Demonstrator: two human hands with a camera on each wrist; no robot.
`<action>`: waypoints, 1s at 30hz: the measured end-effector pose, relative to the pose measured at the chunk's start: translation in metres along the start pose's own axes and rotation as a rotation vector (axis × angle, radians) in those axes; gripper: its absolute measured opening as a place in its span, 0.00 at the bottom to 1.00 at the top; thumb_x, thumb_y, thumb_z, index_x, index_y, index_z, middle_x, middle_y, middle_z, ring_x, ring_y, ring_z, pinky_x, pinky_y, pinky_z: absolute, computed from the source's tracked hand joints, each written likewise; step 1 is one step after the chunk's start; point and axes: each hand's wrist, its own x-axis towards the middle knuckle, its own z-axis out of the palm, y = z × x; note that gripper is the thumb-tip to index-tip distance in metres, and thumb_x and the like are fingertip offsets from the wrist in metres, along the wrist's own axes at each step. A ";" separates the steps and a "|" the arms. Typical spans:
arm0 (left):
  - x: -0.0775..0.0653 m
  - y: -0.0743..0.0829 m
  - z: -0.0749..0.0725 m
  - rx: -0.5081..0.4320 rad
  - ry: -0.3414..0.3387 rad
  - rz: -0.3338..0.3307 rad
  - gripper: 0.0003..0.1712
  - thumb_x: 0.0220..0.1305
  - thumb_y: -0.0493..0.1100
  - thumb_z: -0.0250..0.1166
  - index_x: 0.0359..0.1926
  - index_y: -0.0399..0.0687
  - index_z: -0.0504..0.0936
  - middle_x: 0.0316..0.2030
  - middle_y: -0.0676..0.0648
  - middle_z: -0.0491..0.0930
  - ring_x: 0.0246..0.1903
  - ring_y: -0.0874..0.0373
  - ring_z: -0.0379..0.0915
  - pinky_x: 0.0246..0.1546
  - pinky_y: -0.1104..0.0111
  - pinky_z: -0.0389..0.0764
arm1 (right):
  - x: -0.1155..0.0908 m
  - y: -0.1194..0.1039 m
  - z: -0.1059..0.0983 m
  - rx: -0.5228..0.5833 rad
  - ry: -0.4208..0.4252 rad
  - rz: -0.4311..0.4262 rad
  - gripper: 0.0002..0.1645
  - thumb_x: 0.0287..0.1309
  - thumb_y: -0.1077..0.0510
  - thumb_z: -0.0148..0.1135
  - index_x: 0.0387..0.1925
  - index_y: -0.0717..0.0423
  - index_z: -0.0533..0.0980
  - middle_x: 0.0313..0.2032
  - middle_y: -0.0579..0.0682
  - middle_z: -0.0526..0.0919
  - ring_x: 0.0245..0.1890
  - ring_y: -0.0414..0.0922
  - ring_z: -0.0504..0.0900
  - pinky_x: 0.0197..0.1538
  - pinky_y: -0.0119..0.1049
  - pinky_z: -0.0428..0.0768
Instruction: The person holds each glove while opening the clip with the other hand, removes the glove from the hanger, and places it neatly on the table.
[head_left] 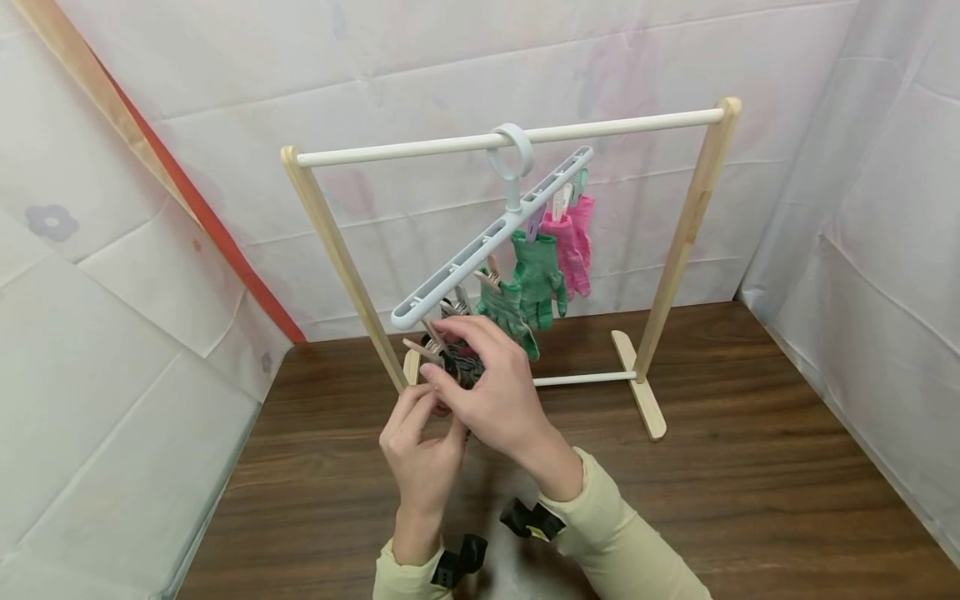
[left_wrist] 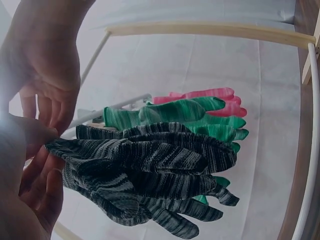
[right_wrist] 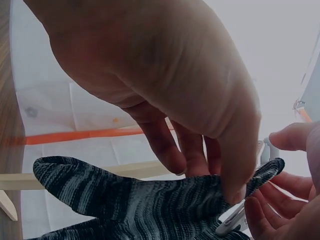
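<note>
My right hand (head_left: 504,396) pinches the cuff of a black-and-grey striped knit glove (right_wrist: 165,202) between thumb and fingers, under the near end of a pale blue clip hanger (head_left: 459,273). Close below it, my left hand (head_left: 426,458) pinches the same cuff, its thumb and fingers at the edge. A light clothespin (right_wrist: 232,220) lies at the cuff between the two hands in the right wrist view. In the left wrist view several dark striped glove parts overlap, fingers dangling free. In the head view my right hand hides most of the dark glove.
The hanger's ring hooks over the white bar (head_left: 615,127) of a wooden-sided rack (head_left: 686,242). Green gloves (head_left: 538,279) and pink gloves (head_left: 576,246) hang farther along from clothespins. The rack stands on a dark wooden table (head_left: 765,467), with pale cloth walls around.
</note>
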 end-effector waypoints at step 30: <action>-0.022 -0.021 0.007 -0.041 0.027 0.007 0.08 0.46 0.27 0.67 0.30 0.39 0.84 0.26 0.46 0.79 0.23 0.56 0.72 0.26 0.73 0.74 | 0.010 0.006 0.005 0.071 0.068 -0.028 0.18 0.50 0.50 0.70 0.41 0.56 0.81 0.36 0.45 0.80 0.34 0.35 0.80 0.36 0.28 0.79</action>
